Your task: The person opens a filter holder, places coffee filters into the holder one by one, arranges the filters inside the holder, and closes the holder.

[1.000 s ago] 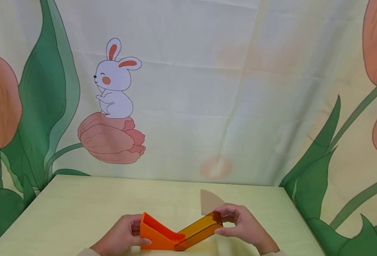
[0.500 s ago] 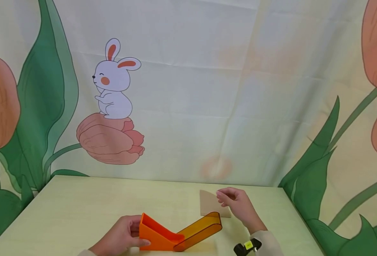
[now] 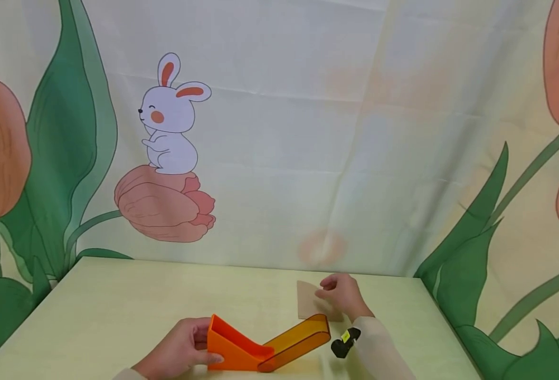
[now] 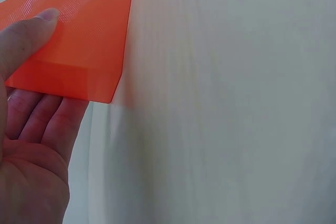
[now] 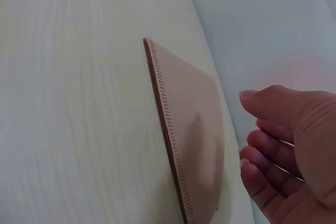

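Holder (image 3: 234,352): bright orange, standing on the near side of the counter (image 3: 165,290), tall at its left end and sloping down to the right, its top uncovered.
Lid (image 3: 298,342): see-through amber, meeting the low end of the holder and slanting up to the right, its raised end well off the counter.
Left hand (image 3: 179,345): holding the tall end of the holder, its grip closed on the orange walls; from the left wrist I see the thumb laid along one face and the fingers behind the other.
Right hand (image 3: 343,293): over the paper (image 3: 306,306), beyond the raised end of the lid; the grip is loose and fairly narrow, fingers gently curled, a gap between thumb and fingers, nothing held that I can see.
Paper: a tan stack with one curved side, lying on the far part of the counter; the right wrist view shows short marks pressed along a straight edge, a shadow across the top, and the fingers apart from it.
Black device (image 3: 344,343): beside the right sleeve (image 3: 381,345), bearing a yellow label.
Backdrop cloth (image 3: 269,142): pale, behind the counter, printed with big tulips and a white rabbit (image 3: 170,150) sitting on a pink bloom.
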Demonstrator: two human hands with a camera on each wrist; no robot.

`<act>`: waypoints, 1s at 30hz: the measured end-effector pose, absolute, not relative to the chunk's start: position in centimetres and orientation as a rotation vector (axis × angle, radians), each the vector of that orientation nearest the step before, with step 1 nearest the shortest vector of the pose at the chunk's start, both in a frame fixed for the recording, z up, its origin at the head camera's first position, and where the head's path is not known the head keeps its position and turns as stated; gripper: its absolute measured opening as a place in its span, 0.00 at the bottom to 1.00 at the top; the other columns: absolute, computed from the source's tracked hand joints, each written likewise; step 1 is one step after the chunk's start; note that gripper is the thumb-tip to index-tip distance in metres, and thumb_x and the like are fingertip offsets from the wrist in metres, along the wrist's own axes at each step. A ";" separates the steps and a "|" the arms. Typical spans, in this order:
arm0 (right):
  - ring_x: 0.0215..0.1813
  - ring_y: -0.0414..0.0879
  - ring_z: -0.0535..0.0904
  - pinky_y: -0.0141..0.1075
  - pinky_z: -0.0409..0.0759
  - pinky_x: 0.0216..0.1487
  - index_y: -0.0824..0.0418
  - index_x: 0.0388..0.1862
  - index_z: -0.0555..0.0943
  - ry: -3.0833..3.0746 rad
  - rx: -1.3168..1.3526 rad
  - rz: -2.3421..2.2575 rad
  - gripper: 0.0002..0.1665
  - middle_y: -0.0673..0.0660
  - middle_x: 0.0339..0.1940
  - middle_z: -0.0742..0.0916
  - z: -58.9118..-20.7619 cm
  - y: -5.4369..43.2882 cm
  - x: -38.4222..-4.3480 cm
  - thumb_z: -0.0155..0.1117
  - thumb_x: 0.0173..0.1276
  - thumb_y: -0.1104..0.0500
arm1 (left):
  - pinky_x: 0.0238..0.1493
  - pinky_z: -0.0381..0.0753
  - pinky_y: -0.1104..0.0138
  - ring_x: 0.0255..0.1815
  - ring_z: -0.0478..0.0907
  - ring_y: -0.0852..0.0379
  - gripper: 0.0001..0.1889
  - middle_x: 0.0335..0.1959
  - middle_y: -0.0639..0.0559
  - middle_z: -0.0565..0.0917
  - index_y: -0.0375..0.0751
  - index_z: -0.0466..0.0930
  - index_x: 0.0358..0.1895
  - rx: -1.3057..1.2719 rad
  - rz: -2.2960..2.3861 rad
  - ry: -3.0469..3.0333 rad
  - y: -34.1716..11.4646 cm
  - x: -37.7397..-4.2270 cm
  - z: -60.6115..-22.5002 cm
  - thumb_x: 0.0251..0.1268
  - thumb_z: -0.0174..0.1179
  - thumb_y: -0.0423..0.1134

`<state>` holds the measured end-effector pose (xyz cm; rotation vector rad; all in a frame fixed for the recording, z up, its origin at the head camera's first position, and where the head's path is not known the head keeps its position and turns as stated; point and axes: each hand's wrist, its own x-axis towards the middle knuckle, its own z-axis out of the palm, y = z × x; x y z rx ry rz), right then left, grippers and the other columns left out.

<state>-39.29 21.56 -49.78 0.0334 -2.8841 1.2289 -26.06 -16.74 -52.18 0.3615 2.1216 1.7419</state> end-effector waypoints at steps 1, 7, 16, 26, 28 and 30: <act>0.43 0.48 0.80 0.41 0.86 0.49 0.64 0.49 0.86 -2.906 0.028 1.209 0.18 0.55 0.42 0.87 -49.8 21.5 -39.4 0.77 0.63 0.58 | 0.59 0.87 0.58 0.50 0.86 0.50 0.28 0.54 0.48 0.88 0.41 0.81 0.60 0.360 1.741 2.125 -16.8 -26.0 -52.1 0.55 0.77 0.42; 0.43 0.50 0.79 0.44 0.84 0.52 0.64 0.48 0.85 -2.995 -0.015 1.113 0.20 0.56 0.43 0.87 -50.2 21.6 -40.3 0.80 0.60 0.56 | 0.58 0.87 0.58 0.49 0.86 0.49 0.27 0.54 0.48 0.88 0.40 0.81 0.59 0.357 1.746 2.112 -16.8 -26.0 -52.1 0.55 0.77 0.41; 0.43 0.51 0.78 0.46 0.83 0.52 0.61 0.42 0.85 -3.043 -0.044 1.083 0.20 0.55 0.41 0.87 -51.4 22.0 -41.5 0.83 0.56 0.54 | 0.59 0.87 0.58 0.50 0.86 0.49 0.26 0.54 0.48 0.88 0.40 0.82 0.59 0.369 1.751 2.112 -16.8 -26.0 -51.9 0.56 0.77 0.39; 0.42 0.51 0.78 0.44 0.83 0.49 0.60 0.41 0.85 -3.073 -0.058 1.093 0.19 0.55 0.40 0.86 -51.8 22.2 -42.2 0.83 0.55 0.55 | 0.60 0.86 0.57 0.49 0.86 0.49 0.27 0.54 0.48 0.88 0.40 0.81 0.59 0.352 1.745 2.120 -16.8 -25.8 -51.9 0.55 0.77 0.40; 0.42 0.51 0.78 0.45 0.83 0.49 0.61 0.42 0.85 -3.077 -0.047 1.070 0.19 0.56 0.40 0.86 -51.8 22.2 -42.3 0.82 0.56 0.56 | 0.60 0.86 0.57 0.49 0.86 0.49 0.27 0.54 0.48 0.88 0.40 0.81 0.60 0.356 1.747 2.116 -16.8 -25.9 -51.9 0.56 0.77 0.40; 0.42 0.51 0.78 0.45 0.84 0.49 0.62 0.42 0.85 -3.076 -0.040 1.053 0.18 0.56 0.40 0.86 -51.7 22.2 -42.2 0.82 0.56 0.56 | 0.59 0.86 0.58 0.50 0.86 0.49 0.27 0.54 0.48 0.88 0.40 0.81 0.60 0.366 1.749 2.112 -16.8 -25.9 -51.9 0.56 0.77 0.40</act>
